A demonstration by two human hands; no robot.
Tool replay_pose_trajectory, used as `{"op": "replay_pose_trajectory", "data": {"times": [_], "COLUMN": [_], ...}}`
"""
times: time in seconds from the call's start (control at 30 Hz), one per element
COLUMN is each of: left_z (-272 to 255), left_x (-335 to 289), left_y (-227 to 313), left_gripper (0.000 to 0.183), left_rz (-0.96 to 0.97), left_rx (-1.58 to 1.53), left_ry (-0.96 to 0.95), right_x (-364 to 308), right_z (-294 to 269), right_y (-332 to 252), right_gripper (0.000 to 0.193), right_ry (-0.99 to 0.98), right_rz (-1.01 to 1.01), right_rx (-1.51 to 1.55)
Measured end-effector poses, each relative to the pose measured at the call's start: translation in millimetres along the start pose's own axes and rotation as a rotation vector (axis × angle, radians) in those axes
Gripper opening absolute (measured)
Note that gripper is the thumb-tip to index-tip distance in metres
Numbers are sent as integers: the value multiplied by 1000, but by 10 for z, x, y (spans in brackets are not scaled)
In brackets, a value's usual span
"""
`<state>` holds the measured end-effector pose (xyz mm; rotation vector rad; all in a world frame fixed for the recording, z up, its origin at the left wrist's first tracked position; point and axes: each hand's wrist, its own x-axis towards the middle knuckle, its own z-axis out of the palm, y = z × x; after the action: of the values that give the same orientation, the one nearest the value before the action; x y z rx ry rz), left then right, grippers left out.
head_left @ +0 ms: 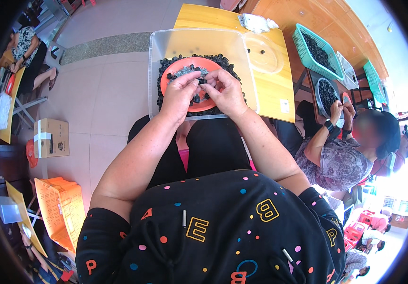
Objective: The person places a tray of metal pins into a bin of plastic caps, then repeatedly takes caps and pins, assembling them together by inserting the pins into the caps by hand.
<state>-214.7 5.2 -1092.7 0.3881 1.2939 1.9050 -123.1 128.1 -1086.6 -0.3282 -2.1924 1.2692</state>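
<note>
Left hand point(181, 94) and right hand point(227, 94) partly hide a black piece point(201, 81), perhaps a cap; silvery bits point(181, 72) too tiny to identify; person point(34, 255) at lower left cut off by the edge.

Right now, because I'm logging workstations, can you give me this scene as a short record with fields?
Left hand: fingertips on a small black part
Right hand: fingertips on the same part
Below hands: orange-red plate with thin silvery pieces
Around plate: black parts in a clear bin
Right of bin: yellow table
Far right: co-worker, teal basket
</note>
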Motion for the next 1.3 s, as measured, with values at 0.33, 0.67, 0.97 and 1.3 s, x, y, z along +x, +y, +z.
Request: {"op": "replay_pose_trajectory", "data": {"times": [0.33, 0.67, 0.97, 1.3], "left_z": [-38, -29, -26, -29], "left_x": [11, -32, -35, -17], "left_y": [2, 16, 22, 22], "left_gripper": [25, 29, 30, 21], "left_rz": [-13, -20, -9, -24], "left_rx": [-95, -53, -76, -279], "left_ry": [-26, -46, -67, -110], "right_x": [-14, -39, -21, -1], "right_z": [-3, -5, 32, -67], "right_y": [28, -31, 72, -87], "right_gripper": [17, 15, 21, 32], "right_ry": [-52, -63, -32, -51], "right_rz": [-18, -89, 47, -45], "right_rx": [-2, -54, 173, 9]}}
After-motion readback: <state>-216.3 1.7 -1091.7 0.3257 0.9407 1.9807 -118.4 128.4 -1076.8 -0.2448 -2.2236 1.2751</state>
